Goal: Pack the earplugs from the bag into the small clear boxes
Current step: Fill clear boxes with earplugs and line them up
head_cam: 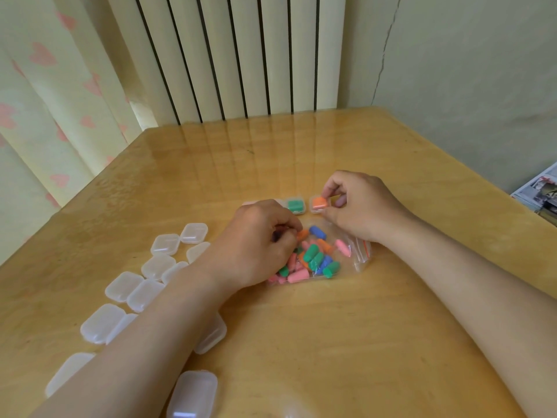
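While the clear plastic zip bag [358, 257] of pink, green, blue and orange foam earplugs [310, 257] lies flat near the middle of the glossy wooden table [331, 342], the left hand [256, 242] is held over the bag's left side with its fingers curled; an orange foam earplug [302, 234] is pinched at its fingertips, just above the pile; the right hand [361, 206] is placed just beyond the bag, toward the far edge, and a small clear box filled with orange earplugs [319, 204] is pinched between its thumb and forefinger; a small clear box filled with green earplugs [295, 206] is set just to the left of it, untouched; a further box is partly hidden behind the left hand, and its contents cannot be told; closed empty clear plastic boxes [164, 244] are scattered toward the left edge and the near left corner, some covered by the left forearm; a pale ribbed radiator [241, 55] is seen behind the far edge.
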Motion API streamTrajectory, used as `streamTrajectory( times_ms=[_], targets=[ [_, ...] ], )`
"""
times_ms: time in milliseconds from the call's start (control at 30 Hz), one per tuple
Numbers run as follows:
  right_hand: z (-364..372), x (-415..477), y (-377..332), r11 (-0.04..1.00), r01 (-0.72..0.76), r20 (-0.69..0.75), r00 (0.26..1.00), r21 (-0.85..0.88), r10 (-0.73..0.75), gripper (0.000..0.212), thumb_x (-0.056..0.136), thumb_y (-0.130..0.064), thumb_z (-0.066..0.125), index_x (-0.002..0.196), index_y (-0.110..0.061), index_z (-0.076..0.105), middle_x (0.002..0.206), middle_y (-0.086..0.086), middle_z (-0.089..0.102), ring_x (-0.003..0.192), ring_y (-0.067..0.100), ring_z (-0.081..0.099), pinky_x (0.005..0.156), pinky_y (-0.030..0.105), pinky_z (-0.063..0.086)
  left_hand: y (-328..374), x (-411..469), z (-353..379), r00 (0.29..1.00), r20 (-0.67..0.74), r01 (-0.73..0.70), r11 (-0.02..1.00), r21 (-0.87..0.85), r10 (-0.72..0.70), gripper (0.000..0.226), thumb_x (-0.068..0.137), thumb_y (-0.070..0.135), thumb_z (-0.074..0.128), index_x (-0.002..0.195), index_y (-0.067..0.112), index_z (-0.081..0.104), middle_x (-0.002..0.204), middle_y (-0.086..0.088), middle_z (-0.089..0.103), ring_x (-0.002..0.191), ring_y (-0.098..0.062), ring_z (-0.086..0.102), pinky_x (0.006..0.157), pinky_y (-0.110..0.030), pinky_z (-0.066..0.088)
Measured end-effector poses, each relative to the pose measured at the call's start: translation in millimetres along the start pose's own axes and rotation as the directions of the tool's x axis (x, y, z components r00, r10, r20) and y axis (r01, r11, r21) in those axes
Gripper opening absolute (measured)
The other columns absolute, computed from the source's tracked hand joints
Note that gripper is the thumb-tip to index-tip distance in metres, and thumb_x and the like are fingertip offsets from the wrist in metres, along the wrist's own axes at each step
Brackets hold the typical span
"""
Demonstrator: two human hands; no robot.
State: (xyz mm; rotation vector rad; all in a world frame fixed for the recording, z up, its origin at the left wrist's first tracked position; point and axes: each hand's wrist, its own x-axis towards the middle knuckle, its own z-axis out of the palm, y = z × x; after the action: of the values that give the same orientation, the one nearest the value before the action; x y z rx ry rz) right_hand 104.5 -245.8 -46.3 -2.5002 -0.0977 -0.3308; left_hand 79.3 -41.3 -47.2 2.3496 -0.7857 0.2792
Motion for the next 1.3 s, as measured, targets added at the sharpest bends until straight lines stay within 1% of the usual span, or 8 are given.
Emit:
streamTrajectory(
  times_ms=[167, 300, 433, 533, 667, 933, 1133, 1300],
  targets=[
    [3, 2, 1, 1.000, 0.006, 0.019, 1.000, -0.006, -0.006, 0.015, 0.085, -0.019, 0.074, 0.097, -0.023, 0.066, 0.083, -0.022, 0.051, 0.090, 0.012, 0.061, 0.067, 0.024, 0.044, 4, 0, -4, 0.999, 0.048, -0.016, 0.998, 0.058, 0.013, 0.029, 0.080, 0.024, 0.052, 0.093, 0.015, 0.077, 0.090, 0.001, 0.067, 0.082, -0.015, 0.061, 0.077, -0.024, 0.047],
    [2, 2, 2, 1.000, 0.004, 0.032, 0.999, 0.000, -0.004, 0.015, 0.087, -0.020, 0.072, 0.099, -0.024, 0.067, 0.083, -0.019, 0.051, 0.090, 0.013, 0.061, 0.066, 0.023, 0.045, 1, 1, -13, 0.999, 0.042, 0.006, 0.988, 0.154, -0.012, 0.029, 0.083, 0.020, 0.054, 0.102, 0.014, 0.076, 0.102, -0.002, 0.067, 0.093, -0.021, 0.064, 0.081, -0.033, 0.051],
    [1, 1, 3, 1.000, -0.001, 0.035, 0.999, 0.028, 0.000, 0.017, 0.089, -0.019, 0.067, 0.104, -0.026, 0.068, 0.085, -0.018, 0.053, 0.087, 0.008, 0.060, 0.065, 0.013, 0.042, -7, 3, -37, 0.978, 0.012, 0.182, 0.889, 0.421, -0.206, 0.034, 0.085, 0.040, 0.057, 0.115, 0.028, 0.067, 0.116, 0.001, 0.059, 0.107, -0.023, 0.057, 0.083, -0.036, 0.049],
    [1, 0, 3, 1.000, 0.011, 0.042, 0.999, 0.029, -0.012, 0.017, 0.090, -0.018, 0.065, 0.105, -0.025, 0.068, 0.086, -0.019, 0.052, 0.086, 0.008, 0.059, 0.065, 0.013, 0.041, -11, 1, -53, 0.894, 0.096, 0.290, 0.729, 0.620, -0.438, 0.050, 0.081, 0.059, 0.057, 0.126, 0.039, 0.053, 0.121, 0.005, 0.053, 0.114, -0.021, 0.051, 0.086, -0.037, 0.044],
    [0, -1, 2, 1.000, 0.021, 0.043, 0.999, 0.023, -0.022, 0.017, 0.090, -0.017, 0.064, 0.105, -0.024, 0.067, 0.086, -0.020, 0.051, 0.089, 0.009, 0.060, 0.066, 0.012, 0.040, -12, -1, -56, 0.816, 0.197, 0.314, 0.703, 0.639, -0.543, 0.056, 0.079, 0.059, 0.057, 0.131, 0.043, 0.045, 0.121, 0.009, 0.053, 0.116, -0.019, 0.051, 0.092, -0.037, 0.043],
    [-1, -2, 1, 0.999, 0.023, 0.052, 0.998, 0.022, -0.024, 0.017, 0.091, -0.017, 0.062, 0.106, -0.024, 0.067, 0.087, -0.020, 0.050, 0.093, 0.011, 0.061, 0.072, 0.024, 0.043, -16, 1, -56, 0.840, 0.209, 0.350, 0.796, 0.494, -0.500, 0.060, 0.084, 0.025, 0.064, 0.139, 0.037, 0.044, 0.106, 0.009, 0.058, 0.100, -0.016, 0.056, 0.085, -0.034, 0.054],
    [-1, -3, 0, 0.999, 0.030, 0.052, 0.998, 0.020, -0.031, 0.018, 0.091, -0.017, 0.062, 0.107, -0.022, 0.067, 0.088, -0.020, 0.049, 0.093, 0.012, 0.061, 0.075, 0.023, 0.043, -15, -1, -59, 0.868, 0.110, 0.280, 0.660, 0.697, -0.484, 0.060, 0.081, 0.058, 0.063, 0.135, 0.040, 0.043, 0.116, 0.009, 0.053, 0.107, -0.018, 0.053, 0.085, -0.035, 0.049],
    [-2, -3, -1, 1.000, 0.029, 0.056, 0.998, 0.008, -0.030, 0.018, 0.091, -0.017, 0.063, 0.108, -0.022, 0.067, 0.097, -0.013, 0.054, 0.094, 0.012, 0.061, 0.076, 0.024, 0.043, -20, -2, -58, 0.828, 0.022, 0.392, 0.607, 0.692, -0.560, 0.056, 0.087, 0.054, 0.060, 0.136, 0.033, 0.043, 0.131, -0.002, 0.050, 0.117, -0.028, 0.052, 0.090, -0.040, 0.044]
  ],
)
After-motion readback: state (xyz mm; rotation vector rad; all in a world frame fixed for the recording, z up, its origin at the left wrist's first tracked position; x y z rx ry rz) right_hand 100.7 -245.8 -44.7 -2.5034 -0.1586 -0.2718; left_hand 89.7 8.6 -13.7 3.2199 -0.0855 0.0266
